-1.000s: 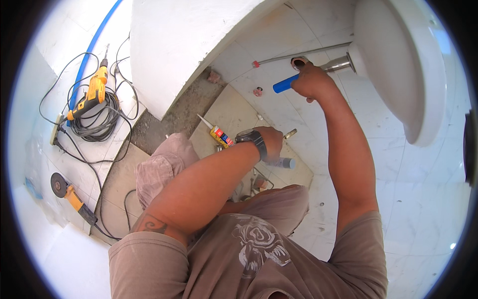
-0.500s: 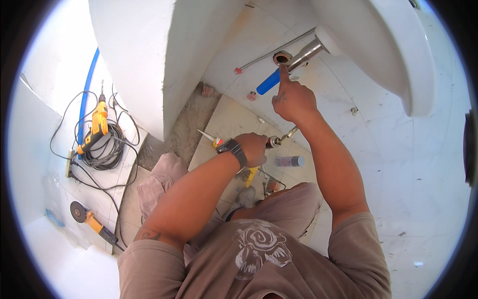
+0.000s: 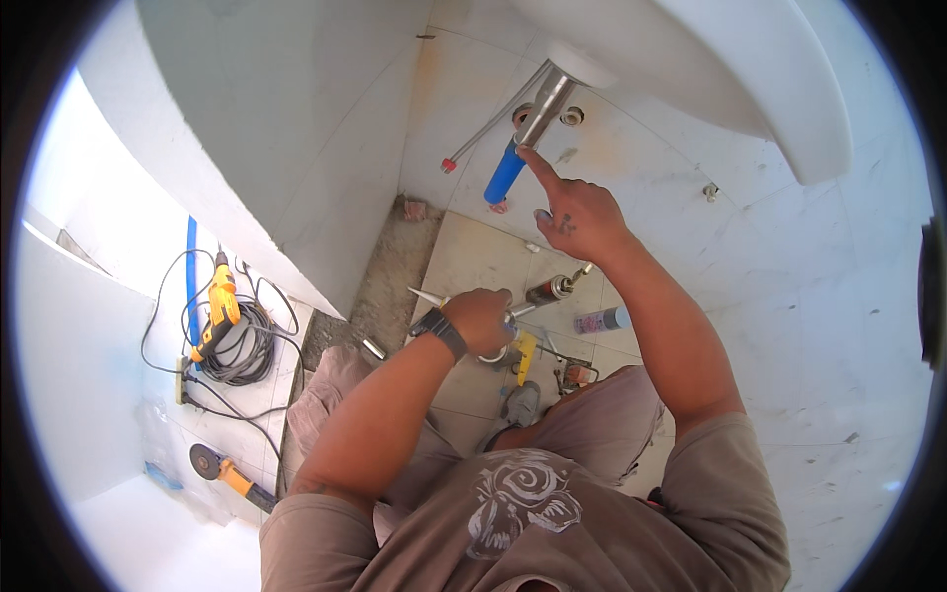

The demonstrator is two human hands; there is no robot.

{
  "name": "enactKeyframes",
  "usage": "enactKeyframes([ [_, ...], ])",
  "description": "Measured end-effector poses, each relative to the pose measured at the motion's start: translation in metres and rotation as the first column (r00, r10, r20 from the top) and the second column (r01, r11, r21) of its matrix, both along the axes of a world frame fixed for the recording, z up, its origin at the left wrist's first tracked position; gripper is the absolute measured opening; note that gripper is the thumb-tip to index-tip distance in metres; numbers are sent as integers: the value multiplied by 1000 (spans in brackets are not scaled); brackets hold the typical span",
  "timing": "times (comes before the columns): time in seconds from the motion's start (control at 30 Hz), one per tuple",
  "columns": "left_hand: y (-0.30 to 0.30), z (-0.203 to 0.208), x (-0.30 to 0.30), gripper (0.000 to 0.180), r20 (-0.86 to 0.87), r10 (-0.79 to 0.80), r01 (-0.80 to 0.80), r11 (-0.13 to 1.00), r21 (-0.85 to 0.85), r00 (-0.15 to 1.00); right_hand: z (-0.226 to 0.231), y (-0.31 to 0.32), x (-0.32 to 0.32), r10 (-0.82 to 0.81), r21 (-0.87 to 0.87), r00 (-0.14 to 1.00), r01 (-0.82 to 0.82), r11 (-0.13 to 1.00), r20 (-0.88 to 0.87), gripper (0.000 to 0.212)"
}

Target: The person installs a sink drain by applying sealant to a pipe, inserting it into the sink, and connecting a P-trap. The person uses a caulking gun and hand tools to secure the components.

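My right hand (image 3: 584, 219) reaches up with its index finger stretched out and its thumb apart, holding nothing. That fingertip touches the joint between a chrome drain pipe (image 3: 546, 113) and a blue plastic pipe (image 3: 505, 176) below it. The chrome pipe comes down from the underside of a white washbasin (image 3: 710, 69). My left hand (image 3: 480, 321), wearing a black watch, is closed low over the floor; what it grips, if anything, is hidden. Beside it show a pointed white nozzle (image 3: 426, 296), a yellow handle (image 3: 527, 357) and a dark canister with a brass fitting (image 3: 548, 290).
A hose with a red end (image 3: 449, 165) hangs by the wall. Another canister (image 3: 600, 321) lies on the tiles. At left are a yellow drill (image 3: 222, 306), coiled cable (image 3: 242, 355) and an angle grinder (image 3: 232, 474). A partition (image 3: 296, 128) rises at left.
My view has shifted, and the basin appears further up and left. My right index finger has gone from beside the wall hole to the pipe joint. My left hand has moved off the canister's end.
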State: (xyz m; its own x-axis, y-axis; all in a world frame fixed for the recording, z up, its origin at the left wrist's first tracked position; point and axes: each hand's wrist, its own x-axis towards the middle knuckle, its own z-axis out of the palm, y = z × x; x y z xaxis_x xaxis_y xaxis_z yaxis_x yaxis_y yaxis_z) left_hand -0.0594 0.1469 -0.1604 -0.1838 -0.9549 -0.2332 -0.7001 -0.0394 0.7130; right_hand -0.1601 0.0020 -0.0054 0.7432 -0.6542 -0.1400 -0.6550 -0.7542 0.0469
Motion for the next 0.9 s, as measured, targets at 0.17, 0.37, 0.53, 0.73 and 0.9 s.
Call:
enactKeyframes([
  [0.17,0,-2,2,60,-2,7,-7,1000,-15,1000,-2,-17,-12,40,92,996,-48,995,83,87],
  [0.37,0,-3,3,56,-29,-4,3,998,-63,1000,-15,-34,-24,33,101,981,-53,993,192,82],
  [0.53,1,-3,2,55,-59,9,-13,997,-77,998,-18,-35,-37,-161,228,945,97,969,283,77],
  [0.73,1,-2,2,53,-63,6,-11,997,-79,998,-20,-36,-25,-274,467,845,34,884,458,80],
  [0.9,1,-3,5,49,-57,-7,0,993,-120,998,-8,-66,-17,-48,287,939,-56,956,341,80],
])
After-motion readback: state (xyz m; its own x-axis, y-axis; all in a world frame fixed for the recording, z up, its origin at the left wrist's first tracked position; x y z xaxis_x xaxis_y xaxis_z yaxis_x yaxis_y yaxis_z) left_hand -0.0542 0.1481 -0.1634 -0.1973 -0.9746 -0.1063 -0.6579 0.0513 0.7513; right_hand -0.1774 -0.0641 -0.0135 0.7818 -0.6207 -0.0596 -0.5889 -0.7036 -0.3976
